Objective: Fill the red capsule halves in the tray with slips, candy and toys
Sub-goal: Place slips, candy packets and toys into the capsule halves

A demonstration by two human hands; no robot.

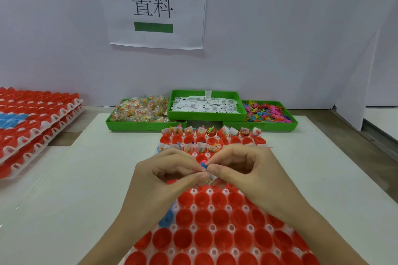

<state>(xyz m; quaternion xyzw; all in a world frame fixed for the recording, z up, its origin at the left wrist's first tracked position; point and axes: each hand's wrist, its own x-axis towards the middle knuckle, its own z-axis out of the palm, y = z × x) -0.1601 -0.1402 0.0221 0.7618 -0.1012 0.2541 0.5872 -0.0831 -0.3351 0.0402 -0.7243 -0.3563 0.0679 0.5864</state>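
Observation:
A white tray (212,227) of red capsule halves (221,218) lies in front of me. Its far rows hold filled halves (201,133) with slips, candy packets and toys sticking out. My left hand (165,173) and my right hand (241,166) meet above the middle of the tray. Between their fingertips they pinch a small bundle: a blue toy (203,164), a clear candy packet (208,179) and what looks like a slip. The hands hide the tray rows under them.
Three green bins stand at the back: candy packets (140,112), white slips (205,104), coloured toys (268,113). Stacked trays of red halves (32,122) sit at the left. A blue half (167,219) lies at the tray's left edge. A white wall with a paper sign stands behind.

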